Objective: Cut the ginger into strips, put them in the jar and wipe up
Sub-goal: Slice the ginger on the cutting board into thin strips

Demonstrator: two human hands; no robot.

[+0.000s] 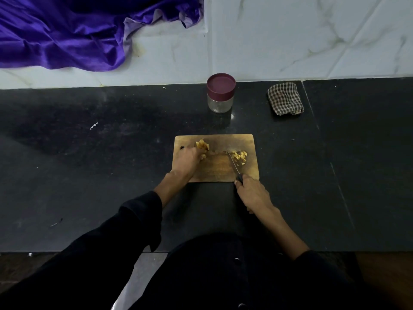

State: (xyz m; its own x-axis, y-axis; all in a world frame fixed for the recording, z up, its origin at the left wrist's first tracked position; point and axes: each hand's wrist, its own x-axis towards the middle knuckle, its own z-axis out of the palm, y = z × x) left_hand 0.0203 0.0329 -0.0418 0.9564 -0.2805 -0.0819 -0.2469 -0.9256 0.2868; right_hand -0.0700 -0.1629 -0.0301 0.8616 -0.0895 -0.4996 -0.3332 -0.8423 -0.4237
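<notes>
A black stone counter (93, 166) carries a wooden cutting board (214, 168) near the front edge at the middle. Farther back stands a clear jar (220, 95) with a maroon lid. Right of the jar lies a folded checked cloth (285, 98). Small pale scraps (93, 125) lie at the left

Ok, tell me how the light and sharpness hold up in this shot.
Head view: dim and soft throughout; the ginger shows as blurry yellow bits on the cutting board; a faint reflection of the jar lies on the dark counter; wide-angle bending curves the counter's edges.
</notes>
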